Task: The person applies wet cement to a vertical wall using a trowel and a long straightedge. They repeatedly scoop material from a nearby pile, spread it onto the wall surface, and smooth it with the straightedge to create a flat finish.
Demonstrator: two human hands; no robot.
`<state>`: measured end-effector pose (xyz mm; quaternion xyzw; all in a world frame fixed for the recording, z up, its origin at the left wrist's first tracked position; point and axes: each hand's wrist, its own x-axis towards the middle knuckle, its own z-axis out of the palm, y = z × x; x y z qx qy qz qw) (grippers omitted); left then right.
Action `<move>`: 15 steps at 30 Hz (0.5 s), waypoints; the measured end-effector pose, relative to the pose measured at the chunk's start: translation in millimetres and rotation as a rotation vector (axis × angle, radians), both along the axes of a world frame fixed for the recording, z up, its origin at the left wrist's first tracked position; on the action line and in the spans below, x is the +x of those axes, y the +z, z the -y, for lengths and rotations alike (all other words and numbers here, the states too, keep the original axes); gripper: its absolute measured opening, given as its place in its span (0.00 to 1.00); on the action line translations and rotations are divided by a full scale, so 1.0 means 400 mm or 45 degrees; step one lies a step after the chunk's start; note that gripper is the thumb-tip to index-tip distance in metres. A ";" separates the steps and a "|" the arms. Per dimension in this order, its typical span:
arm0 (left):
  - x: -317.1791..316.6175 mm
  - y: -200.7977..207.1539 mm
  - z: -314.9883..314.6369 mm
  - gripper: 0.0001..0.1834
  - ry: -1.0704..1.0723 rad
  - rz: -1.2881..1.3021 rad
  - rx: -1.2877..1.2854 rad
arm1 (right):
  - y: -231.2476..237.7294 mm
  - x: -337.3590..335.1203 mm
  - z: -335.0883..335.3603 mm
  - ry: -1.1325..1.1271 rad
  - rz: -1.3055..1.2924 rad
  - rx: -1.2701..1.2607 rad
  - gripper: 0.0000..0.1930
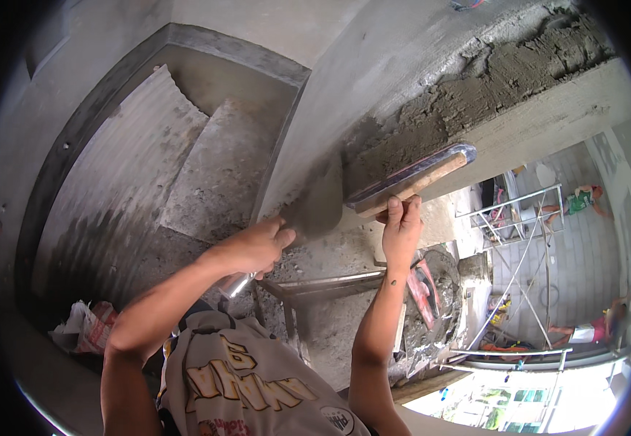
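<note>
My left hand (253,248) is closed round the handle of a trowel. Its shiny handle end sticks out below my fist, and the broad grey blade (319,202), smeared by motion, points up toward the wall. With its fingers pinched on the near end, my right hand (402,221) holds a plastering float (421,174) that has a pale wooden handle and a dark, blue-edged base. The float is tilted beside a band of rough wet mortar (468,91) on the wall ledge. Whether the float touches the mortar, I cannot tell.
Below my right forearm, a red tool (424,291) lies among wet mortar. Concrete steps (217,174) descend at left, with a white and red bag (86,327) near them. Metal scaffolding (522,276) and two other people stand at right, in the lower area.
</note>
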<state>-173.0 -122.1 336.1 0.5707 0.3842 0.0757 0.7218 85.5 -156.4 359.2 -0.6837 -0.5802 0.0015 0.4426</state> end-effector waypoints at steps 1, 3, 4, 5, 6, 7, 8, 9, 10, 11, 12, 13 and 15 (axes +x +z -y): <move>0.005 -0.011 0.005 0.28 -0.009 -0.032 -0.008 | 0.001 0.000 0.002 -0.008 -0.013 -0.003 0.12; 0.017 -0.016 0.009 0.26 -0.052 0.019 0.033 | 0.000 0.004 0.002 -0.009 -0.020 -0.004 0.12; 0.023 -0.017 0.010 0.26 -0.078 0.026 0.071 | -0.001 0.004 0.003 -0.011 -0.022 -0.004 0.12; 0.028 -0.015 0.012 0.25 -0.105 0.033 0.108 | 0.000 -0.001 0.002 -0.025 -0.051 0.005 0.12; 0.034 -0.008 0.013 0.25 -0.113 0.005 0.112 | 0.004 -0.007 -0.001 -0.040 -0.080 0.017 0.12; 0.035 -0.001 0.014 0.24 -0.118 -0.024 0.128 | 0.007 -0.014 -0.002 -0.056 -0.108 0.029 0.11; 0.033 0.008 0.015 0.24 -0.123 -0.054 0.145 | 0.009 -0.018 -0.003 -0.053 -0.122 0.031 0.11; 0.032 0.018 0.017 0.24 -0.130 -0.082 0.162 | 0.011 -0.021 -0.003 -0.051 -0.134 0.032 0.11; 0.030 0.029 0.019 0.24 -0.137 -0.093 0.191 | 0.013 -0.024 -0.002 -0.050 -0.146 0.033 0.11; 0.028 0.040 0.021 0.24 -0.144 -0.103 0.220 | 0.017 -0.026 -0.001 -0.048 -0.165 0.035 0.11; 0.024 0.053 0.025 0.24 -0.148 -0.116 0.249 | 0.018 -0.029 -0.001 -0.044 -0.186 0.035 0.11; 0.021 0.073 0.029 0.24 -0.136 -0.072 0.242 | 0.018 -0.031 0.000 -0.040 -0.207 0.035 0.11; 0.018 0.113 0.034 0.26 -0.109 0.018 0.231 | 0.017 -0.025 0.001 -0.045 -0.177 0.022 0.11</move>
